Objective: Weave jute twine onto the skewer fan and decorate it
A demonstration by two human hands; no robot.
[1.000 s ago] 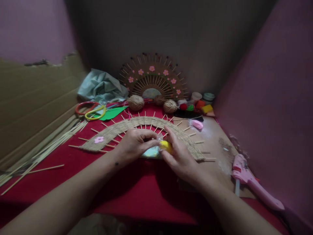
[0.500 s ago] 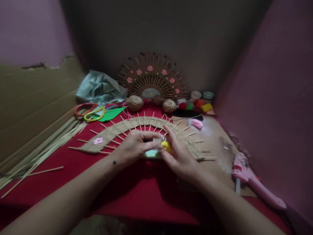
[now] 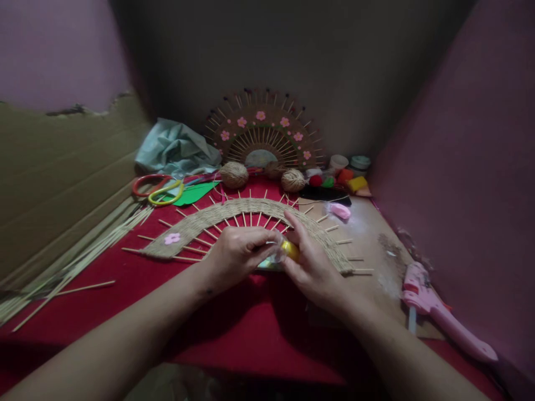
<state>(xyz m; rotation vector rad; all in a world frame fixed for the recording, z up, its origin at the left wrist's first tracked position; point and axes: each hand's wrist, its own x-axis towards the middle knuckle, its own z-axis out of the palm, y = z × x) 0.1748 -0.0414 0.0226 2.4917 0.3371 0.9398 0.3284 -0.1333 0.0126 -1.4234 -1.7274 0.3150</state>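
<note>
Between my hands is a yellow lump [image 3: 290,251], probably modelling clay, in clear plastic wrap [image 3: 275,245]. My left hand [image 3: 240,250] pinches the gathered wrap at the lump's left side. My right hand [image 3: 311,264] holds the lump between thumb and fingers, its index finger pointing up. Just behind and below them lies a woven twine arch [image 3: 225,209] threaded on thin sticks, a pink clay flower [image 3: 171,239] on its left end. A shiny pale piece at its centre is partly hidden by my hands.
Scissors [image 3: 181,192] and long sticks [image 3: 96,245] lie left. Twine balls [image 3: 234,175] sit before a finished flowered fan [image 3: 261,120] against the wall. On the right are a pink clay packet [image 3: 339,210], a brown board [image 3: 371,239] and a pink glue gun [image 3: 443,312].
My left hand has turned a little and closed further over the plastic wrap. The whole view has shifted slightly, so everything sits a bit further right.
</note>
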